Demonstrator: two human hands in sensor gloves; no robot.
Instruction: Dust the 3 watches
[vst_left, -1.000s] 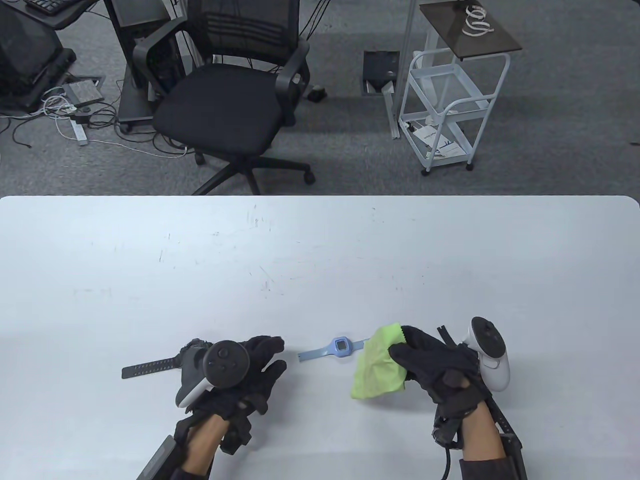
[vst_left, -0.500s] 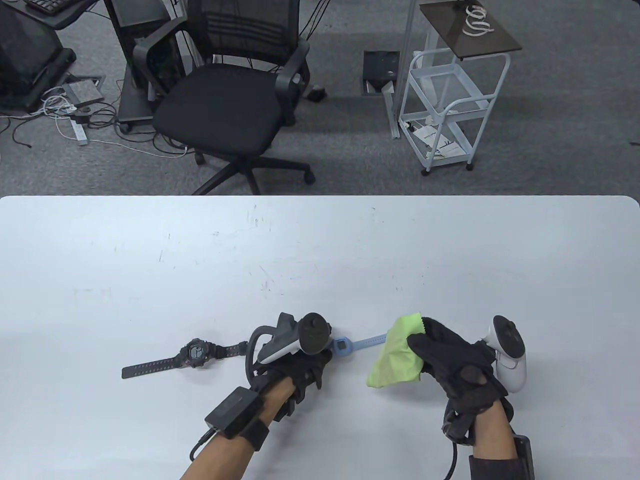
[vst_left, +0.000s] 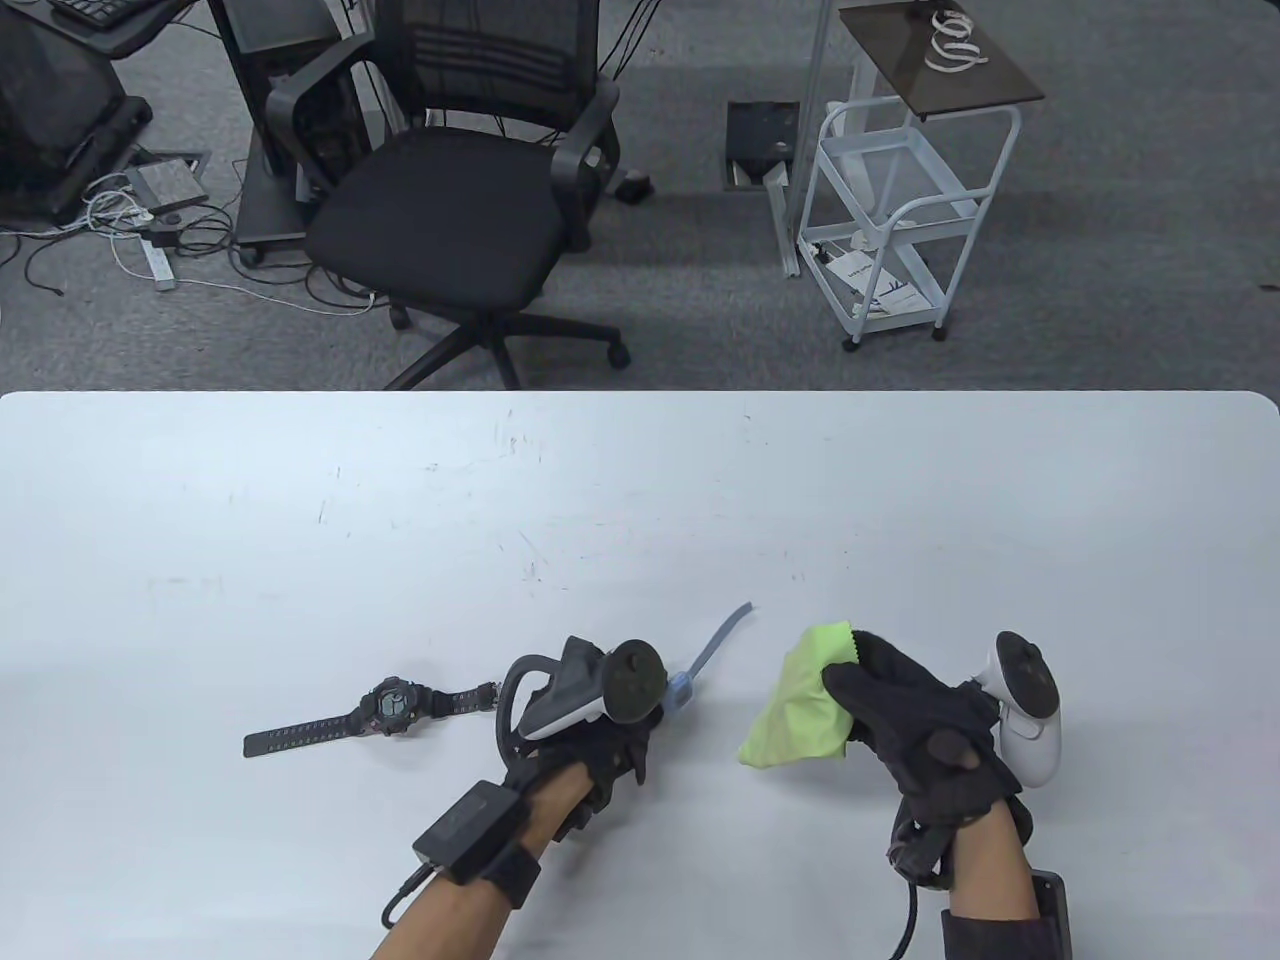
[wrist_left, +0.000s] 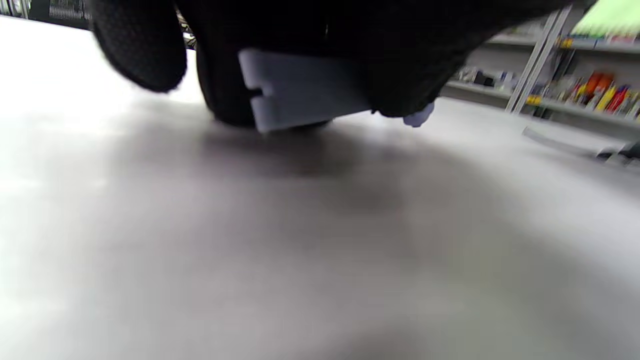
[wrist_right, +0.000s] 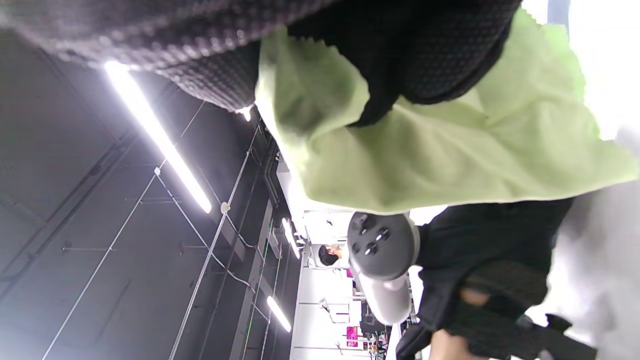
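My left hand (vst_left: 645, 720) grips the light blue watch (vst_left: 683, 688) by its case. The watch is tilted, one strap pointing up and to the far right. In the left wrist view the other blue strap end (wrist_left: 300, 92) sticks out under my curled gloved fingers (wrist_left: 140, 50), just above the table. The black watch (vst_left: 392, 705) lies flat to the left, apart from both hands. My right hand (vst_left: 850, 690) pinches a lime-green cloth (vst_left: 795, 700) a short way right of the blue watch; the cloth (wrist_right: 440, 150) hangs from the fingers. A third watch is not visible.
The white table (vst_left: 640, 520) stretches back to its far edge. Beyond that edge stand a black office chair (vst_left: 450, 210) and a white wire cart (vst_left: 890, 200) on the grey carpet.
My left hand left the black watch, moved right and took hold of the blue watch, then swung its strap up toward the far right. My right hand drifted slightly right with the cloth.
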